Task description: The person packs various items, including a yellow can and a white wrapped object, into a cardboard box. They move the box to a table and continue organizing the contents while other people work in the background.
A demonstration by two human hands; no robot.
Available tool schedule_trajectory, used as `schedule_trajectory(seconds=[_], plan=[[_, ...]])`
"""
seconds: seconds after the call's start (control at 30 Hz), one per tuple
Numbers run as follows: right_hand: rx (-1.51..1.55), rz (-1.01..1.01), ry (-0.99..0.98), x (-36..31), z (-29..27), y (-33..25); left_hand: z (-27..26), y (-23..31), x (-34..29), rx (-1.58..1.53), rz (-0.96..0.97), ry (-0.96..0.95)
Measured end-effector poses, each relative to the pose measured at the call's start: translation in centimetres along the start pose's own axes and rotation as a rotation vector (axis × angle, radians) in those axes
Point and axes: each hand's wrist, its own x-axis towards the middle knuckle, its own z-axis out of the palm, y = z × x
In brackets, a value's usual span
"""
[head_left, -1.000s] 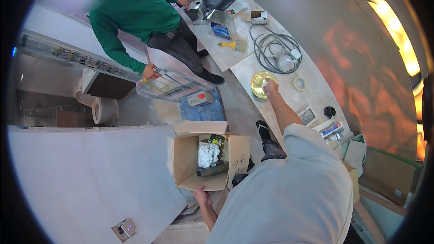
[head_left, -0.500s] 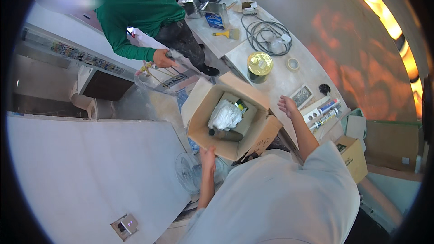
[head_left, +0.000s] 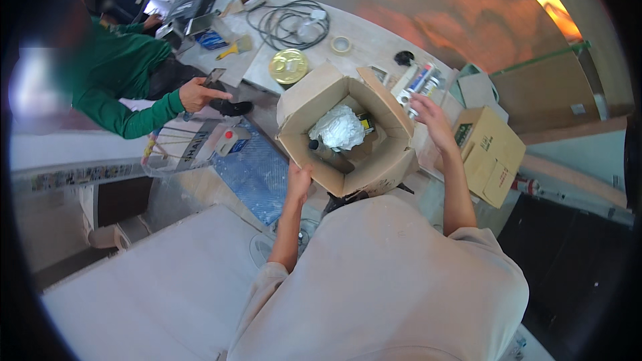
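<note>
An open cardboard box (head_left: 378, 170) is in front of my body. My left hand (head_left: 299, 184) is closed on its near left edge. Inside lie a crumpled white bundle (head_left: 339, 127), a dark bottle (head_left: 332, 156) on its side and a small yellow-and-black item (head_left: 366, 122). To the right of the box's raised flap, my right hand (head_left: 433, 122) is held up with fingers apart and nothing visible in it. Its fingertips are close to sealant tubes (head_left: 421, 79) on the table.
On the pale table (head_left: 374, 52) are a gold-lidded can (head_left: 288, 67), coiled cable (head_left: 269, 27), tape roll (head_left: 340, 45) and yellow-handled brush (head_left: 234, 49). A closed carton (head_left: 491, 154) stands at right. At left, a person in a green sleeve (head_left: 127, 117) holds a phone-like object (head_left: 214, 78).
My view has turned right, so the table and the other person appear further left. My right hand is now closer to the sealant tubes; my left hand keeps hold of the box.
</note>
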Motion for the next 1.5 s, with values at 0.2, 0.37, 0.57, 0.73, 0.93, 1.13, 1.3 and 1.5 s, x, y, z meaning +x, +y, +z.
schedule_trajectory(seconds=[0.2, 0.37, 0.57, 0.73, 0.93, 1.13, 1.3, 1.5], plan=[[-0.693, -0.164, 0.038, 1.1, -0.8, 3.1, 7.2, 0.5, 3.2, 0.14, 0.078, -0.105], [-0.678, 0.21, -0.034, 5.6, -6.6, 7.3, 10.6, 1.0, 7.3, 0.311, 0.041, -0.14], [-0.623, -0.02, 0.071, 10.1, -11.2, 9.0, 16.4, 4.9, 11.2, 0.278, -0.05, -0.155], [-0.557, 0.006, 0.175, 15.9, -14.4, 9.0, 19.5, 7.8, 13.8, 0.217, 0.066, -0.085], [-0.4, 0.001, 0.323, 23.9, -15.3, 9.1, 16.8, 6.1, 14.2, 0.226, 0.051, -0.029], [-0.23, 0.097, 0.545, 30.9, -12.0, 10.9, 7.1, -4.0, 12.8, 0.618, -0.001, 0.131], [-0.253, 0.158, 0.592, 36.5, -9.5, 17.0, -1.9, -14.0, 12.0, 0.786, -0.209, 0.223], [-0.144, 0.341, 0.464, 38.7, -9.3, 19.0, -11.4, -16.1, 12.2, 1.054, -0.411, -0.308]])
